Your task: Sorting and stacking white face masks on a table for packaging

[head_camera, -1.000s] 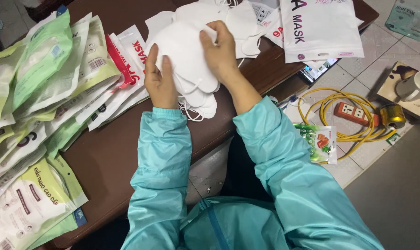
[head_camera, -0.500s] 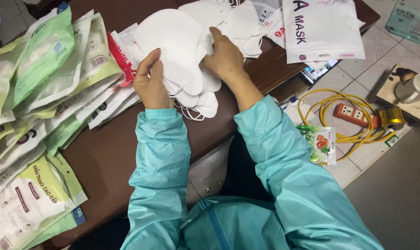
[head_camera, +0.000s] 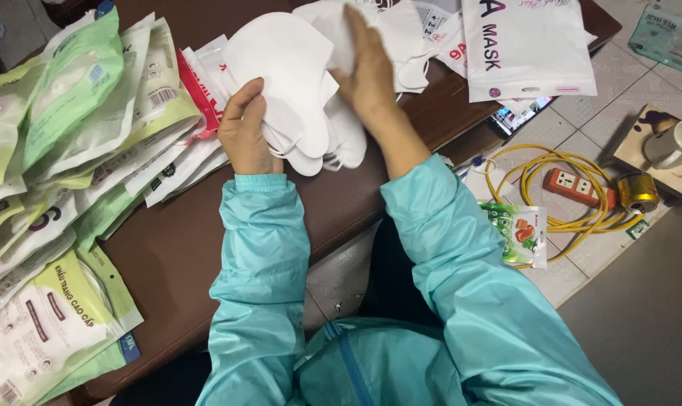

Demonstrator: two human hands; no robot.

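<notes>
The brown table (head_camera: 168,256) fills most of the view. Its left side is heaped with flat green and white packets (head_camera: 63,150), and more white packets (head_camera: 525,45) lie at the far right edge. In the middle, between those heaps, the person works a stack of white face masks (head_camera: 288,90). The left hand (head_camera: 244,131) is closed on the stack's lower edge, thumb on top, fingers beneath, holding it tilted up off the table. The right hand (head_camera: 367,71) lies flat and open-fingered on the masks just behind; whether it pinches one I cannot tell.

It looks like a sorting or counting step. Lifting one mask clean off the stack would call for a light fingertip pinch, since the thin layers cling.

On the tiled floor sit a yellow cable (head_camera: 559,195), a mug (head_camera: 675,143) and a small snack packet (head_camera: 521,233).
</notes>
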